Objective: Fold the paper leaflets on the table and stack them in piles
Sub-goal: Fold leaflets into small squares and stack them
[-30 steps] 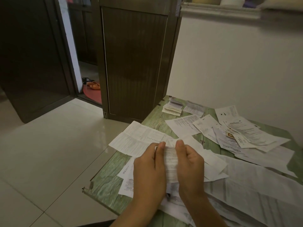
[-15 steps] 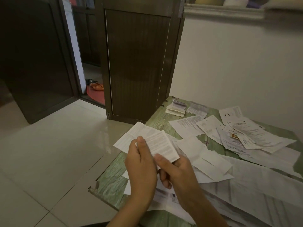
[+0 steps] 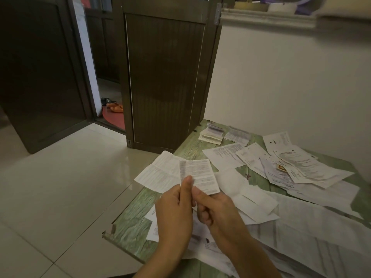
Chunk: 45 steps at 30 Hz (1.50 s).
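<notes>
Folded leaflet (image 3: 198, 175) held just above the green tabletop (image 3: 130, 227), your left hand (image 3: 174, 213) and right hand (image 3: 218, 211) both pinching its lower edge, unfolded leaflets (image 3: 301, 169) scattered beyond, small pile (image 3: 210, 134) at the far corner

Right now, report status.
Left hand and right hand pinch folded leaflet above table. Folded pile at far corner. Unfolded sheets litter the path.

Bare table (image 3: 191, 150) strip betw. open leaflet (image 3: 158, 173) & folded pile (image 3: 210, 135); loose sheets (image 3: 301, 173) crowd the right, wall (image 3: 281, 87) behind.
</notes>
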Tool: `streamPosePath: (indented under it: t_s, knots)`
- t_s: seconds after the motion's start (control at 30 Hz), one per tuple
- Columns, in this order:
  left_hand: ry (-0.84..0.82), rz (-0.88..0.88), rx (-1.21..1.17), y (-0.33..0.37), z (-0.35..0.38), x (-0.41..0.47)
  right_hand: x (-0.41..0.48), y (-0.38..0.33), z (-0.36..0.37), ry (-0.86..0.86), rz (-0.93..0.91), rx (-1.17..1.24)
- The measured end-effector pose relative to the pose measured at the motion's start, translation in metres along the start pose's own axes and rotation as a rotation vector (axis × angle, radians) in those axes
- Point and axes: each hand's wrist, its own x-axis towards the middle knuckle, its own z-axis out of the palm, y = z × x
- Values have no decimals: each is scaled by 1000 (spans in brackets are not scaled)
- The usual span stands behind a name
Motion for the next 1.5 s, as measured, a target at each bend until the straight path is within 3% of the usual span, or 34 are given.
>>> streamPosePath:
  t_s: [0.1,0.27,0.5,0.7,0.9,1.0,1.17,1.3,1.5]
  knots:
    - [9,60,85,2,-1,0,1,-7,-7,74,-40,1]
    - [186,54,2,20,-40,32,5,-21,-34,251,-161,87]
    - [-100,-3,3,9,-22,17,8,-12,-13,-15,-51,3]
    - [-347,5,49,8,-6,-2,0,-14,-15,168,-196,-97]
    - [-34,-26,-29,5,-4,9,-2,-4,1,112,-178,-215]
    - [-46,81,96,0,0,5,1,-4,1,184,-173,-215]
    - [-63,170,87,2,5,5,2,-4,-3,286,-296,-281]
    - [6,141,56,7,-1,10,1,-6,-6,320,-282,-180]
    - [44,84,39,11,-13,32,3,-8,-4,109,-108,-149]
